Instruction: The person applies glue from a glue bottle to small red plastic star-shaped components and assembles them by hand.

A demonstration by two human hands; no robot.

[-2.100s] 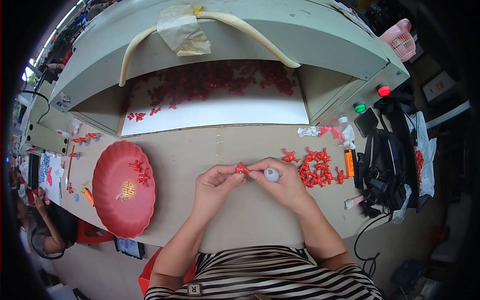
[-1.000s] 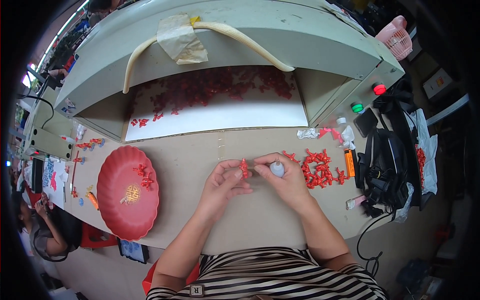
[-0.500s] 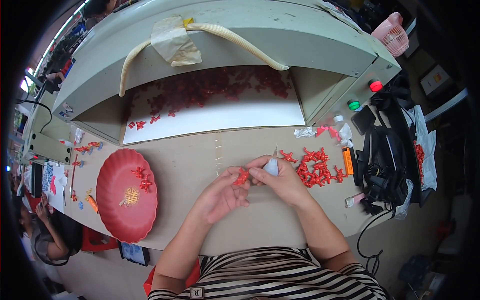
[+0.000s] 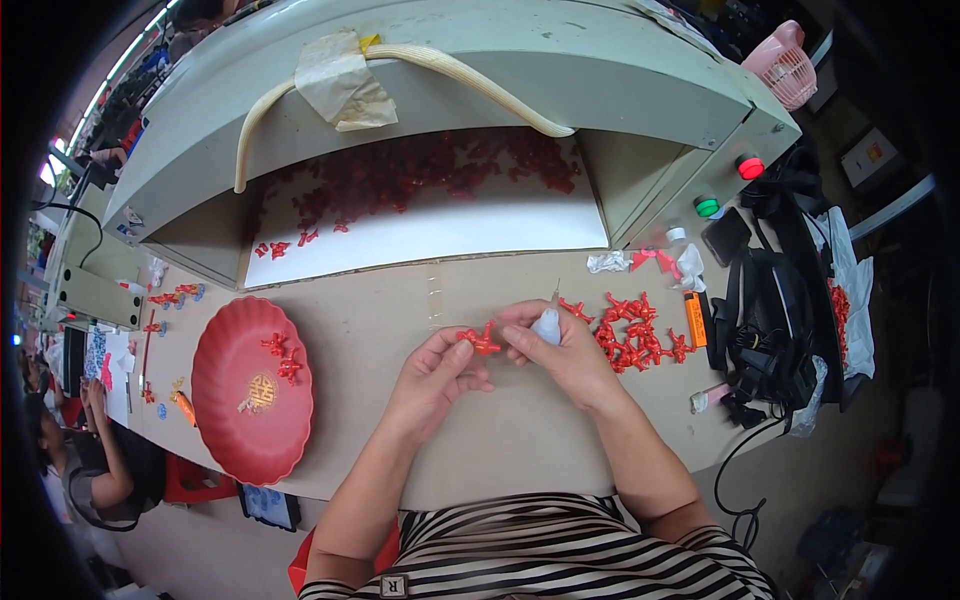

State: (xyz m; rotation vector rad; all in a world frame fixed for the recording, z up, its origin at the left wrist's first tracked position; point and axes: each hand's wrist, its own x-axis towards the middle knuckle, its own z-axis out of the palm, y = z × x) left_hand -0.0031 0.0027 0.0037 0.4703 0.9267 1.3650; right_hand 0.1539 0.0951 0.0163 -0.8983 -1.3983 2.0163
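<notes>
Over the middle of the table, my left hand (image 4: 432, 377) is closed on a small red plastic figure (image 4: 480, 340) with stubby limbs, pinched between thumb and fingers. My right hand (image 4: 572, 362) grips a small pale squeeze bottle (image 4: 546, 326), its thin needle tip pointing up and away. The right fingertips are close to the figure's right end; whether they touch it I cannot tell. Beyond that hand lies a pile of similar red figures (image 4: 630, 352). A red scalloped dish (image 4: 213, 395) at the left has a few red figures in it.
A pale green cabinet (image 4: 660, 60) spans the back, with many red pieces on a white sheet (image 4: 400, 245) inside. To the right are an orange box (image 4: 695, 320), crumpled tissue (image 4: 690, 267) and a black bag (image 4: 765, 320). A co-worker (image 4: 105, 470) sits at far left.
The red figure is turned in my left fingers and shows more fully between the hands. My left hand has shifted slightly; the right still holds the bottle.
</notes>
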